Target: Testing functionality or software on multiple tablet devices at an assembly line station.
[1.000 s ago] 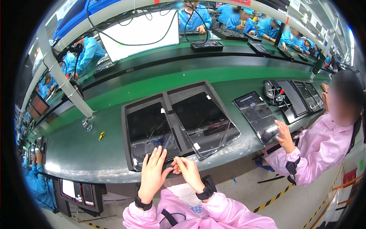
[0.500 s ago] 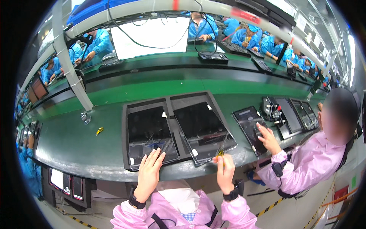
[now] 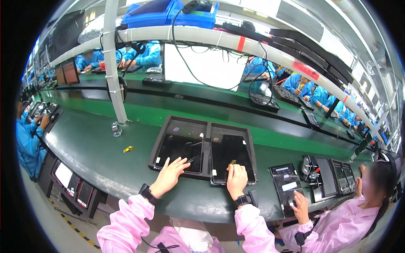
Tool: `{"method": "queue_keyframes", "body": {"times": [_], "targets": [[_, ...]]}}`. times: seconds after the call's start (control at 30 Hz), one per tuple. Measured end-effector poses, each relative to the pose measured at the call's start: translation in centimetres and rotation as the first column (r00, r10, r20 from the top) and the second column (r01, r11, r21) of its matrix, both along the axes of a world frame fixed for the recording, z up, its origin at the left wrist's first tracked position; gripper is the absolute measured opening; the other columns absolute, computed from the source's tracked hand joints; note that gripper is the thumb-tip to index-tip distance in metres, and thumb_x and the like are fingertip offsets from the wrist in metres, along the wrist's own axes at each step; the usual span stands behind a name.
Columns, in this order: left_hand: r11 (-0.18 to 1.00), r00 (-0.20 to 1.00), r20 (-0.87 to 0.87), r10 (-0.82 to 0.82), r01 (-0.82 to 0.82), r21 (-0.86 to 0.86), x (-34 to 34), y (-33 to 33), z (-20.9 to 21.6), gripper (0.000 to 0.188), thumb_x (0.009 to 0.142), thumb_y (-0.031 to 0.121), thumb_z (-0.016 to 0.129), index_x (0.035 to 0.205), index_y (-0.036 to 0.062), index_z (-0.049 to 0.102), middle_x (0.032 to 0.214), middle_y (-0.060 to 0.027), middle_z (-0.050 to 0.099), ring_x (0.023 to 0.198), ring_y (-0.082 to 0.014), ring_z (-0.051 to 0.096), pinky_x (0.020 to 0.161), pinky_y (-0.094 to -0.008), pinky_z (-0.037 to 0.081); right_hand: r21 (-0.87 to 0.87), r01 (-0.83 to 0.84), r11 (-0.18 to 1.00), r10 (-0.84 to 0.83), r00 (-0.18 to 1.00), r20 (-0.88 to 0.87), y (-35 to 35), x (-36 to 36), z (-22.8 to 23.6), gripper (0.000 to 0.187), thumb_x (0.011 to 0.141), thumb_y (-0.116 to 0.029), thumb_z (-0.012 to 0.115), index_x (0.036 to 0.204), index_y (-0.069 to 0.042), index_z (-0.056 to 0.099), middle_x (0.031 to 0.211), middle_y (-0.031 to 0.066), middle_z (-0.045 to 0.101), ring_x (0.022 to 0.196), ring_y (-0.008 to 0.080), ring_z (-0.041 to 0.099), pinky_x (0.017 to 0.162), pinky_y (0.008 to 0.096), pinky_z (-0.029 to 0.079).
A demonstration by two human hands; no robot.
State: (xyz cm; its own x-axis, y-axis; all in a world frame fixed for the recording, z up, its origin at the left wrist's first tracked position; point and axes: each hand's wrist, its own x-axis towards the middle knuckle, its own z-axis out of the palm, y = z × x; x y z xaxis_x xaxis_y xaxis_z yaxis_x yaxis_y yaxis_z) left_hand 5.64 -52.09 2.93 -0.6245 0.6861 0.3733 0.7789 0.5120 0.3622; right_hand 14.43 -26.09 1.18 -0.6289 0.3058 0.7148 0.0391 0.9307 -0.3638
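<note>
A black two-compartment tray (image 3: 207, 154) lies on the green bench in front of me. In its left compartment rests a dark glossy tablet screen (image 3: 181, 147) with small white tabs. My left hand (image 3: 169, 175) has its fingers stretched over that screen's near edge, holding nothing. A second dark screen (image 3: 232, 147) sits at the right compartment, its near end reaching past the tray's front. Over its lower part my right hand (image 3: 237, 179) pinches a small yellow piece (image 3: 232, 163); its exact kind is unclear.
Left of the tray lie another yellow piece (image 3: 128, 149) and a small clear object (image 3: 116, 130) beside a grey post (image 3: 116, 84). To the right, a co-worker's hand (image 3: 301, 207) touches a dark tablet (image 3: 287, 185). Black trays with parts (image 3: 325, 179) stand beyond it.
The view has swung left. The left screen now sits within its compartment and the right one lies straighter. My right hand has moved over the right screen; the clear film stretched near it no longer shows.
</note>
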Motion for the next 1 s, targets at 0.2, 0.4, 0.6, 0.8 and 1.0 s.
{"method": "queue_keyframes", "body": {"times": [0.2,0.4,0.6,0.8,1.0], "targets": [[0.994,0.996,0.071,-0.051,0.058,-0.094,-10.6,2.1,-0.2,0.040,0.094,0.010,0.048,0.133,0.0166,0.047,0.145,-0.0072,0.040,0.136,-0.0252,0.034,0.110,-0.0589,0.018,0.031,0.053,0.998,-0.051,0.997,-0.051,1.7,-9.1,-0.2,0.024,0.092,-0.022,0.053,0.073,-0.008,0.055,0.073,0.0064,0.057,0.074,0.0266,0.053,0.065,0.0387,0.042],[0.999,0.999,0.035,-0.035,0.034,0.012,-17.5,4.6,-1.3,0.036,0.094,0.018,0.048,0.130,0.0179,0.052,0.140,-0.0043,0.047,0.132,-0.0239,0.040,0.110,-0.0501,0.024,0.039,0.095,0.995,-0.091,0.991,-0.097,4.4,-16.3,-0.4,0.026,0.092,-0.020,0.052,0.070,-0.008,0.057,0.071,0.0065,0.060,0.070,0.0270,0.055,0.065,0.0392,0.045],[0.999,0.999,-0.035,0.001,0.000,0.042,-22.9,6.8,-2.7,0.035,0.094,0.019,0.048,0.129,0.0190,0.053,0.139,-0.0026,0.049,0.131,-0.0225,0.041,0.109,-0.0474,0.027,0.016,0.084,0.996,-0.083,0.995,-0.047,6.8,-22.3,-0.8,0.025,0.092,-0.022,0.053,0.074,-0.006,0.057,0.076,0.0095,0.060,0.077,0.0291,0.055,0.069,0.0392,0.045],[0.982,0.989,-0.145,-0.011,-0.017,-0.189,-27.2,7.3,-3.5,0.037,0.098,0.037,0.038,0.129,0.0222,0.055,0.139,0.0013,0.049,0.132,-0.0229,0.040,0.109,-0.0503,0.025,0.057,0.105,0.993,-0.108,0.992,0.070,7.8,-27.0,-2.0,0.025,0.092,-0.023,0.051,0.078,-0.005,0.062,0.080,0.0102,0.062,0.083,0.0298,0.056,0.072,0.0403,0.047],[0.998,0.994,-0.105,0.035,-0.040,-0.048,-26.3,6.5,-1.8,0.036,0.097,0.032,0.043,0.124,0.0132,0.057,0.135,-0.0092,0.051,0.132,-0.0267,0.040,0.110,-0.0502,0.023,-0.184,-0.087,0.979,0.083,0.996,-0.029,7.0,-26.3,-2.1,0.024,0.095,-0.017,0.048,0.084,0.000,0.061,0.081,0.0145,0.062,0.079,0.0318,0.060,0.071,0.0414,0.048]]}}
